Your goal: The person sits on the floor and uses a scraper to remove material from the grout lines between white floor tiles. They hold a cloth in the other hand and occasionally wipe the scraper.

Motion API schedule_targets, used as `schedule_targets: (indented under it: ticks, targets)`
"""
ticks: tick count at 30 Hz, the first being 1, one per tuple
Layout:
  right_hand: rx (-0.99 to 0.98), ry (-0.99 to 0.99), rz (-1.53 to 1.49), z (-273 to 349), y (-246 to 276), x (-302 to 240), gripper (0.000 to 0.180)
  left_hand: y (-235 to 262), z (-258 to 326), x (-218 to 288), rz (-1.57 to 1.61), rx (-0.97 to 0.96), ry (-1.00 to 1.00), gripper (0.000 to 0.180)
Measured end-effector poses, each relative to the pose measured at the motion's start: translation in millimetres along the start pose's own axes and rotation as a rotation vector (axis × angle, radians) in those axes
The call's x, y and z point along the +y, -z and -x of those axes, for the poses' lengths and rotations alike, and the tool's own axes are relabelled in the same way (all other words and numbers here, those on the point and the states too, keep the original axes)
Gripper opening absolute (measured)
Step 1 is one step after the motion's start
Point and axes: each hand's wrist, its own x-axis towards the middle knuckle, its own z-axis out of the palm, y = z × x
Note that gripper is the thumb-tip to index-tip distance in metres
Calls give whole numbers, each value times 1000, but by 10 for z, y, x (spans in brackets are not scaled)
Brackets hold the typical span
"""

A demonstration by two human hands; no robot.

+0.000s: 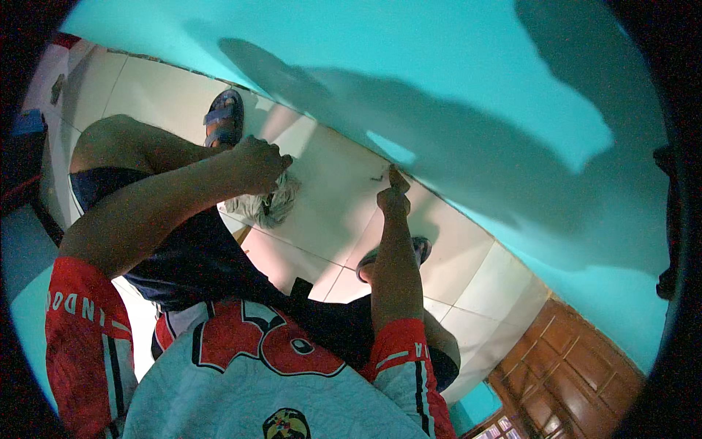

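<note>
My left hand [257, 165] is closed, its fingers curled, above the tiled floor. A pale grey-green crumpled bundle [272, 207], cloth-like, hangs right beneath it and seems gripped by it; the palm side is hidden. Farther right, my right hand [395, 196] reaches down to where the floor meets the wall. Its fingers are drawn together and point at that joint; whatever they may hold is too dark to make out. Just left of these fingertips lies a small dark mark or bit [378, 177] on a tile.
A turquoise wall [468, 95] with my shadows runs diagonally along the far side of the white floor tiles [322, 175]. My sandals, left [224, 117] and right [421, 249], flank the work area. A brown panelled wooden door [563, 358] stands at lower right.
</note>
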Motion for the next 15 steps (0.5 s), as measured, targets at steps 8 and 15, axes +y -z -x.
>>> schedule_targets:
  ticks: [8,15]
  targets:
    - [-76,-365,-25,132,-395,-169,22,-100,-26,-31,-12,29,-43,58]
    - [-447,125,146,-221,-260,87,23,-222,-62,-82,-79,83,-40,51]
